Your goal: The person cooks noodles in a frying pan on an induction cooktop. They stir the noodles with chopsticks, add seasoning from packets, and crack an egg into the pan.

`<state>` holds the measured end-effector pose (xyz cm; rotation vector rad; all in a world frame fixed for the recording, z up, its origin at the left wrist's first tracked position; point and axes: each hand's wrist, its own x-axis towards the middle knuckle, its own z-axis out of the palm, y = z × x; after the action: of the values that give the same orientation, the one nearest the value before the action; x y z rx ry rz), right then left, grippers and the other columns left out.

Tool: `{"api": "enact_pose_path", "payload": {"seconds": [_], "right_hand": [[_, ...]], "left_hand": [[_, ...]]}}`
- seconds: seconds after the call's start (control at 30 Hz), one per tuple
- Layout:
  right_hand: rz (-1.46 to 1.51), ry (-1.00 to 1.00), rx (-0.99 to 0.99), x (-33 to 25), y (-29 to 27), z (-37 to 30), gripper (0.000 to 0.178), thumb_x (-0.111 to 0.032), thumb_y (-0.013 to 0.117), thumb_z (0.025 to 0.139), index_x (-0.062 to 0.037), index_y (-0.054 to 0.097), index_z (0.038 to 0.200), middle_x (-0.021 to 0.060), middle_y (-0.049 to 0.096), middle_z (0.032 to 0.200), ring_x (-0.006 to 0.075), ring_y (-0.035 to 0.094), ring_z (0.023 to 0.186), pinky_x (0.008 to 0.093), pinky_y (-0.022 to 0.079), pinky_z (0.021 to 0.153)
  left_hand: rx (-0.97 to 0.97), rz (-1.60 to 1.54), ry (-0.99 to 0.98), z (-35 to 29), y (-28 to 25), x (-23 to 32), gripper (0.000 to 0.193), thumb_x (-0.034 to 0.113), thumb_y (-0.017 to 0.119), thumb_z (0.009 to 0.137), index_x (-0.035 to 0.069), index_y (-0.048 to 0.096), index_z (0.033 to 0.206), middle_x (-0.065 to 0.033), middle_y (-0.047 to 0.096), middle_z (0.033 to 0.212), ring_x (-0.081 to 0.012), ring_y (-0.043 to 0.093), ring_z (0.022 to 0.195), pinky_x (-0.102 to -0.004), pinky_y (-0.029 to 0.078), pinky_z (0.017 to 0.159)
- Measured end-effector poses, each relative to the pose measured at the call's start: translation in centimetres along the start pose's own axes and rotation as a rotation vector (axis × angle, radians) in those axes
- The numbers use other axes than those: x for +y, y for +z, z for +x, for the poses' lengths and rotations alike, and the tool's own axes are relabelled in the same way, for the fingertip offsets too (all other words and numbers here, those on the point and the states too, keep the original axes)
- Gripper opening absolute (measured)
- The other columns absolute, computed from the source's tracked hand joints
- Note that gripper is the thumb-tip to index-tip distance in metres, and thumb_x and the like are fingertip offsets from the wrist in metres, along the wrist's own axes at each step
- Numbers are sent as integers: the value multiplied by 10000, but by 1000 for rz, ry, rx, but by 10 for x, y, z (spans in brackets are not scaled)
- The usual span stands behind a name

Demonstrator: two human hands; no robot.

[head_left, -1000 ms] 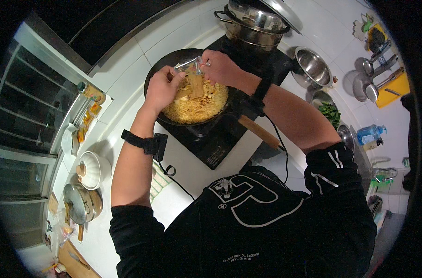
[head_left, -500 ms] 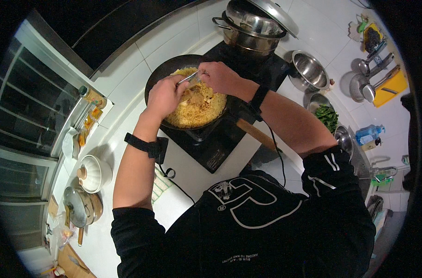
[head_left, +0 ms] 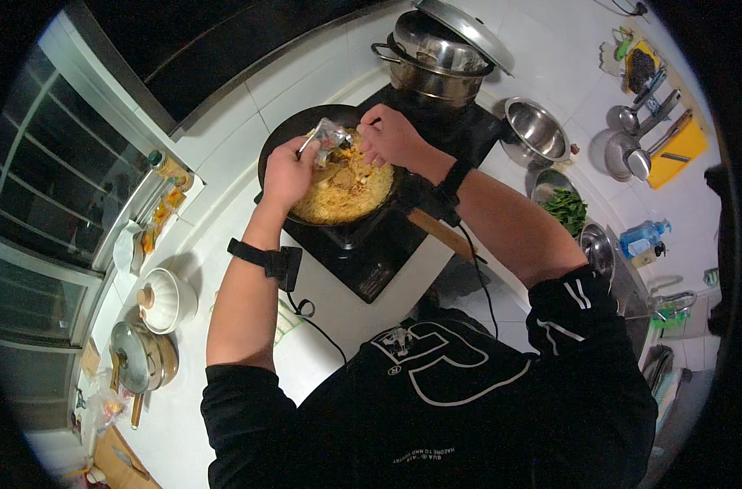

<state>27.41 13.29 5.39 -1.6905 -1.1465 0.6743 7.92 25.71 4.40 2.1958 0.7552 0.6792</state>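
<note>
A dark wok [head_left: 275,155] with a wooden handle [head_left: 440,232] sits on the black cooktop [head_left: 363,269]. Yellow rice [head_left: 346,196] fills it, with a brownish heap of seasoning near the middle. Over the wok's left part, my left hand [head_left: 289,173] grips a small, shiny, see-through packet [head_left: 330,138] that tilts above the rice. My right hand [head_left: 394,140] is beside it on the right with its fingers curled together. Something small and dark shows at those fingertips; what it is cannot be made out.
Behind the wok stands a steel pot [head_left: 436,77] with its lid tilted. To the right are a steel bowl [head_left: 536,130] and a bowl of green leaves [head_left: 565,212]. A white bowl [head_left: 175,301] and a lidded pan [head_left: 143,359] stand at the left.
My hands have drawn apart: the right moved off the packet. The packet now stands out more clearly above my left fingers.
</note>
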Motion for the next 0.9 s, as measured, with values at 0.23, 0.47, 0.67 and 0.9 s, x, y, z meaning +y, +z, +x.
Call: {"api": "enact_pose_path", "payload": {"seconds": [0.23,0.47,0.67,0.9], "right_hand": [[103,126,66,-25,-32,-58,349,-235,574,1014,-52,450,1285,98,649,772,147,634,559,270,474,458],[265,57,-230,-43,-99,-180,257,-198,512,1035,-55,552,1244,15,589,695,73,485,529,234,356,460],[292,237,-654,-6,-119,-263,228,-182,559,1017,-73,573,1217,33,657,758,68,553,548,226,400,467],[115,344,-976,39,-32,-312,218,-130,540,1001,-72,569,1210,39,658,810,69,574,596,214,445,526]], "left_hand": [[39,-924,-468,-22,13,-13,233,301,543,1047,104,631,958,43,567,728,-73,488,583,-193,415,525],[249,-1482,-626,-92,13,-14,292,366,522,1053,133,564,881,50,513,719,-62,426,594,-201,340,502],[419,-1808,-342,-282,43,0,276,294,580,1030,117,520,827,44,445,687,-77,385,600,-208,323,485],[964,-1734,-578,-628,79,-7,171,259,560,1030,150,529,902,48,449,721,-68,381,592,-206,326,490]]}}
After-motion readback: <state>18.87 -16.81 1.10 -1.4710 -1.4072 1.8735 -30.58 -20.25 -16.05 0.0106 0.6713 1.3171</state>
